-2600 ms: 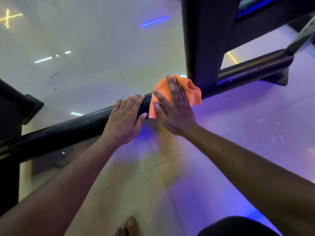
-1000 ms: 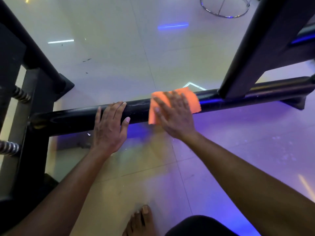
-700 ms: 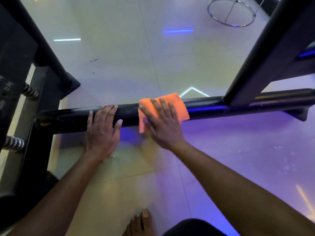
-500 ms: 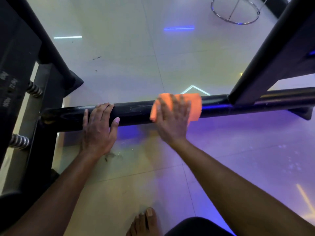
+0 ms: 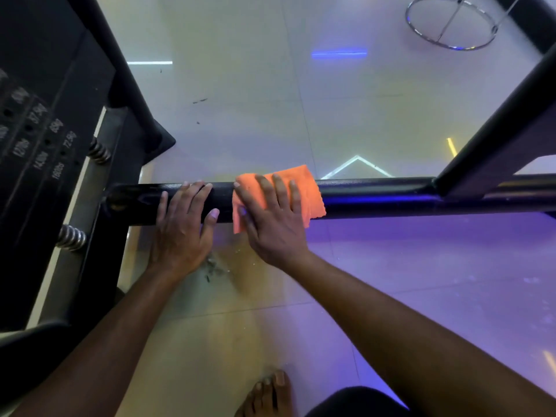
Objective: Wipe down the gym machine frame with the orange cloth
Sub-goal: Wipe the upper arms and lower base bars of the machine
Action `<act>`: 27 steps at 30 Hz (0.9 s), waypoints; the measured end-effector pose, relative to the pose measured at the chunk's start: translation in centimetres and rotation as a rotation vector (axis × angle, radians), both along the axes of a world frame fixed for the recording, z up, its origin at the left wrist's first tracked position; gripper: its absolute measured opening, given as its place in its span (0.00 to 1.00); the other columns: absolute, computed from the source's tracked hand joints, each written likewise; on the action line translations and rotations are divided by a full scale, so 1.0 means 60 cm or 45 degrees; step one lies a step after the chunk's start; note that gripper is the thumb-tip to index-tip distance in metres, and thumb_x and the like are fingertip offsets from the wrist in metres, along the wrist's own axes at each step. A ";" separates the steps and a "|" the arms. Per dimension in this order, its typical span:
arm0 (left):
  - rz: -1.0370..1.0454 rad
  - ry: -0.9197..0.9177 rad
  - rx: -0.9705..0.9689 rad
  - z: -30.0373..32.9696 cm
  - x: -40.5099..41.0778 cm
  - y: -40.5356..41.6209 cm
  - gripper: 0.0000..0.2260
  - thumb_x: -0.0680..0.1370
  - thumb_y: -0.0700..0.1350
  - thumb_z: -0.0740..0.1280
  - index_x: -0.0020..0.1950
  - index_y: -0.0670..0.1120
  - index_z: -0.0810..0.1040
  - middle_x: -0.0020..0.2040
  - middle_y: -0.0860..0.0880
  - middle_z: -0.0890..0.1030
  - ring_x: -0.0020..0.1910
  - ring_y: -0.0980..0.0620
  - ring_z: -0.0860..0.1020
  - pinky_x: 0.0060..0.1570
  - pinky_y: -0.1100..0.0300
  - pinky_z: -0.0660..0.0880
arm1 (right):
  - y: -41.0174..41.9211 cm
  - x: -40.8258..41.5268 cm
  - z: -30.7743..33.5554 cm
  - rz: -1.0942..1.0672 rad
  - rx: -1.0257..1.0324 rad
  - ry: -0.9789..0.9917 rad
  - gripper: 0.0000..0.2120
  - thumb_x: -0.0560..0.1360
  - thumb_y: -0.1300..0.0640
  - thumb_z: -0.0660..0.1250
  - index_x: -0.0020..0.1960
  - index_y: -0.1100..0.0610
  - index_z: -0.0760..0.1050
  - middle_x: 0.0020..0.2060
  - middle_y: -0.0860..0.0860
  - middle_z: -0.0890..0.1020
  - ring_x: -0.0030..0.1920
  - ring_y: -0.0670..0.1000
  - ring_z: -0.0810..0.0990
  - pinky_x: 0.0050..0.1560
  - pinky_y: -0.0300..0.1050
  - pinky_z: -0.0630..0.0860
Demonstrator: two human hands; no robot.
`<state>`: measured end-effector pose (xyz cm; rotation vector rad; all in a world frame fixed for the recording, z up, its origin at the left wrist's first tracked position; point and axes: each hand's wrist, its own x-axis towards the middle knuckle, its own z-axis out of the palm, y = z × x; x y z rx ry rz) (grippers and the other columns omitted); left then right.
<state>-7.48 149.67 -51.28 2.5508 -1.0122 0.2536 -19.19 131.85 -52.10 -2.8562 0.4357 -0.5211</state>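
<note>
Right hand (image 5: 272,224) presses the orange cloth (image 5: 304,191) flat-fingered over the frame bar (image 5: 376,195), spreading pressure for wiping; left hand (image 5: 180,227), fingers relaxed, rests on the bar's left end, probably for balance.

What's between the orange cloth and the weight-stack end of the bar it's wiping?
The left hand rests on the black bar just left of the orange cloth, which the right hand presses down. It blocks the cloth's leftward path.
</note>
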 end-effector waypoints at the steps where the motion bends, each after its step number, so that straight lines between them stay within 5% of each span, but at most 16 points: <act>1: 0.003 -0.006 0.001 0.000 0.003 0.004 0.24 0.86 0.53 0.61 0.81 0.47 0.72 0.80 0.47 0.73 0.82 0.42 0.68 0.84 0.37 0.54 | -0.015 0.003 0.002 0.049 -0.028 0.005 0.25 0.90 0.42 0.56 0.86 0.43 0.66 0.82 0.55 0.71 0.83 0.64 0.65 0.85 0.66 0.52; 7: 0.010 -0.026 0.038 0.005 0.019 0.028 0.24 0.85 0.54 0.61 0.81 0.47 0.72 0.80 0.47 0.73 0.82 0.42 0.68 0.84 0.38 0.53 | -0.071 -0.038 -0.003 -0.439 0.025 0.001 0.23 0.89 0.41 0.56 0.81 0.43 0.73 0.78 0.53 0.74 0.81 0.64 0.67 0.86 0.66 0.51; 12: 0.023 -0.026 0.027 0.007 0.022 0.036 0.24 0.85 0.54 0.61 0.80 0.46 0.73 0.80 0.46 0.74 0.81 0.42 0.68 0.84 0.39 0.53 | 0.001 0.022 0.010 -0.005 -0.004 0.046 0.26 0.89 0.40 0.56 0.85 0.44 0.68 0.81 0.53 0.73 0.81 0.65 0.68 0.85 0.69 0.51; 16: 0.180 -0.015 -0.007 0.006 0.032 0.059 0.25 0.86 0.54 0.61 0.79 0.43 0.72 0.80 0.43 0.73 0.81 0.40 0.69 0.83 0.37 0.54 | -0.045 -0.002 0.013 -0.205 -0.054 0.149 0.32 0.86 0.29 0.53 0.85 0.42 0.65 0.83 0.46 0.70 0.84 0.63 0.64 0.83 0.76 0.36; 27: 0.470 -0.069 0.038 -0.006 0.042 0.127 0.26 0.88 0.54 0.58 0.83 0.41 0.68 0.84 0.41 0.67 0.84 0.37 0.63 0.85 0.40 0.54 | 0.034 0.067 0.013 0.104 -0.099 0.220 0.27 0.89 0.35 0.51 0.86 0.37 0.62 0.83 0.51 0.69 0.80 0.65 0.67 0.82 0.72 0.52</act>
